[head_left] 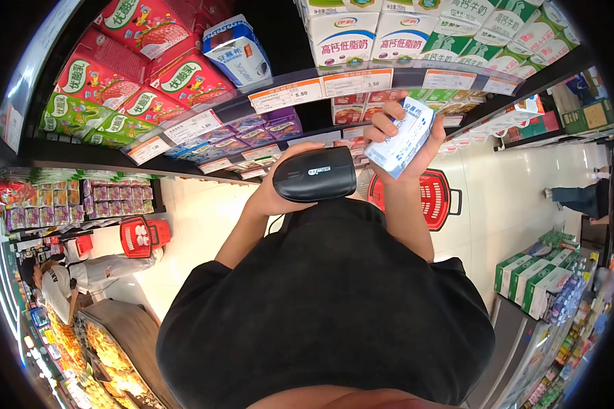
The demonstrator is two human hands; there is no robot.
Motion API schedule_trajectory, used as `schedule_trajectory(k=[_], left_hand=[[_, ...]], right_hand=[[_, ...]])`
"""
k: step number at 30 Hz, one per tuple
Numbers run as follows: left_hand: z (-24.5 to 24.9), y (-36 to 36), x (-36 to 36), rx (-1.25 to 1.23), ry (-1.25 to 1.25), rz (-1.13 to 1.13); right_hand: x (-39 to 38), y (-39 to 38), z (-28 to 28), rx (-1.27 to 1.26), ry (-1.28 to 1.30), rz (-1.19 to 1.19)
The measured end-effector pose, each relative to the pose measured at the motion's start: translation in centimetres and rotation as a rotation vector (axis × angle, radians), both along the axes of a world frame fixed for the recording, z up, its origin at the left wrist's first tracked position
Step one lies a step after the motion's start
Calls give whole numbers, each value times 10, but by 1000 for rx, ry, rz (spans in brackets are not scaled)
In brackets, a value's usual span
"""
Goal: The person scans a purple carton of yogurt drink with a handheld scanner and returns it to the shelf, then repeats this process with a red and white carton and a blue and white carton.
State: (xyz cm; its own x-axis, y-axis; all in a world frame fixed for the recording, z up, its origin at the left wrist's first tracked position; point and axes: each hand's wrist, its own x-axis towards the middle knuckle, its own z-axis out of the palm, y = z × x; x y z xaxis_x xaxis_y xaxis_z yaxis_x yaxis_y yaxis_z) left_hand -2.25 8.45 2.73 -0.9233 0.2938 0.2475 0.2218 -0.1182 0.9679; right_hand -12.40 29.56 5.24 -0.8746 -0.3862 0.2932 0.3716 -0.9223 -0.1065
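My left hand [269, 198] is closed around a black handheld barcode scanner [314, 174], held at chest height in front of my black shirt. My right hand [421, 162] grips a small white-and-blue milk carton [404, 136], raised just beside the scanner's right end and close to the shelf edge. The scanner's head faces toward the carton. Above both hands runs a shelf rail of orange-and-white price tags [320, 87], with white-and-green milk cartons [372, 34] on the shelf above it.
Red and green drink cartons [129, 75] fill the shelves at upper left. Two red shopping baskets [143, 235] [435, 199] sit on the pale floor. A person in white [68, 283] crouches at lower left; another person [583, 199] stands far right. Green-and-white boxes [532, 276] are stacked at right.
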Motion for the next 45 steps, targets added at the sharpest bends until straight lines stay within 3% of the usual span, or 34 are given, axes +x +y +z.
schedule_trajectory(k=[2, 10, 14, 20, 24, 31, 43, 45], left_hand=[[-1, 0, -1, -7, -5, 6], [10, 3, -6, -86, 20, -47], [7, 2, 0, 9, -18, -46], [9, -10, 6, 10, -63, 46], [8, -15, 17, 94, -185, 110], [6, -19, 18, -6, -92, 152], [7, -15, 9, 41, -9, 106], [5, -14, 9, 48, -31, 104]], right_hand=[[3, 1, -5, -179, -70, 184], [8, -2, 3, -201, -4, 171], [11, -5, -8, -226, -28, 216], [12, -14, -4, -15, -227, 76], [12, -20, -12, -70, -164, 104], [12, -22, -12, -79, -35, 109], [14, -17, -9, -7, -5, 9], [17, -17, -5, 163, -8, -97]])
